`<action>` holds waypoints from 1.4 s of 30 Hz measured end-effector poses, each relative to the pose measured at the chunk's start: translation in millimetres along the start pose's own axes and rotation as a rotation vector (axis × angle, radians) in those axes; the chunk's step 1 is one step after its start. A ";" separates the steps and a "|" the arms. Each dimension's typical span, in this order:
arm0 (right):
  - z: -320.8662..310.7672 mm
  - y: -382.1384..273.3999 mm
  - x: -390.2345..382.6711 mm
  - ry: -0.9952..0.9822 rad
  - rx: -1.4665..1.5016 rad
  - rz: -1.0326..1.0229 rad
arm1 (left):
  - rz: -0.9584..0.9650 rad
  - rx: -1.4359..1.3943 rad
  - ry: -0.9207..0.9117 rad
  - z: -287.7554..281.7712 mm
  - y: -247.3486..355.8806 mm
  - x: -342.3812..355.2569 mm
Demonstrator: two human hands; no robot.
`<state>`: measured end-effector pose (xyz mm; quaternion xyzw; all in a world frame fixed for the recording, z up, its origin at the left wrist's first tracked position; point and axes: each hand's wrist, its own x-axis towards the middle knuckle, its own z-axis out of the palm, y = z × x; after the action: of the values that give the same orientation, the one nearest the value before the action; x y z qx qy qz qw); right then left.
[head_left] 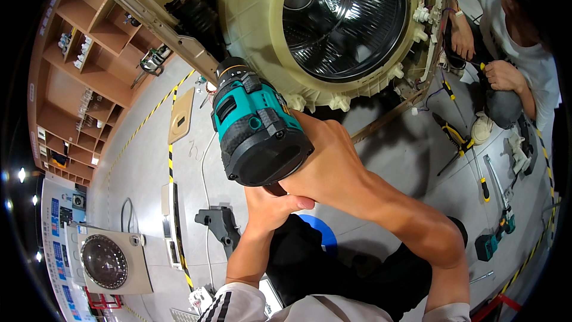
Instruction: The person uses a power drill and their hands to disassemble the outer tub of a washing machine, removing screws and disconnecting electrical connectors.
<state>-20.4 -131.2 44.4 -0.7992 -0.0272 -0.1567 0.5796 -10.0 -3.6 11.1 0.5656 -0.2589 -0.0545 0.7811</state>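
Note:
A teal and black cordless drill (256, 125) is in my two hands, its rear end toward me and its chuck end pointing away. My right hand (330, 152) is wrapped round its handle from the right. Below it my left hand (268, 206) closes on the lower handle, thumb lying across; its other fingers are hidden. The chuck end overlaps the lower left of an opened washing machine's metal frame (189, 48); the drill covers whatever its tip meets. Beside the drill stands the cream plastic tub (253, 42) around a shiny steel drum (351, 30).
At right, a person's hands (503, 76) hold a yellow-black tool. Pliers (456, 137), a screwdriver (482, 185) and another teal power tool (494, 235) lie on the floor. Left are a dark plastic part (220, 226), a beige panel (180, 116), and a washer front panel (134, 262).

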 end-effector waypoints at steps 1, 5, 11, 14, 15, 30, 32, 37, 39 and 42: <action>0.5 -0.3 -0.4 0.003 0.000 -0.009 | 0.003 0.004 0.000 -0.2 0.5 -0.2; 0.9 -1.2 -1.8 0.013 -0.002 -0.026 | 0.017 0.010 0.008 -0.3 1.1 -1.2; -1.2 -1.5 -3.7 -0.007 0.010 0.010 | -0.008 -0.008 -0.006 2.0 2.3 -1.4; -1.2 -1.7 -3.8 0.013 0.026 -0.012 | -0.009 -0.007 -0.024 1.4 3.2 -0.7; -1.7 -2.4 -3.5 0.019 0.036 -0.021 | -0.008 -0.005 -0.029 1.3 3.6 -0.2; -2.5 -6.7 -7.7 0.019 0.009 -0.040 | 0.011 0.043 -0.099 -5.7 3.1 -3.5; -0.7 -6.2 -8.8 0.010 0.009 -0.021 | 0.000 0.011 -0.089 -6.0 2.2 -5.7; -3.5 -6.0 -9.3 -0.004 0.027 0.004 | -0.010 0.011 -0.090 -3.3 4.2 -4.8; -2.3 -5.7 -9.7 0.012 0.012 -0.013 | 0.002 0.003 -0.091 -3.9 3.6 -4.8; -1.3 -6.3 -9.5 0.000 0.013 0.006 | 0.010 -0.003 -0.079 -3.5 3.9 -4.9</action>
<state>-31.2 -129.0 47.9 -0.7956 -0.0256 -0.1550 0.5852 -13.4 2.6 12.2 0.5604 -0.2922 -0.0731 0.7715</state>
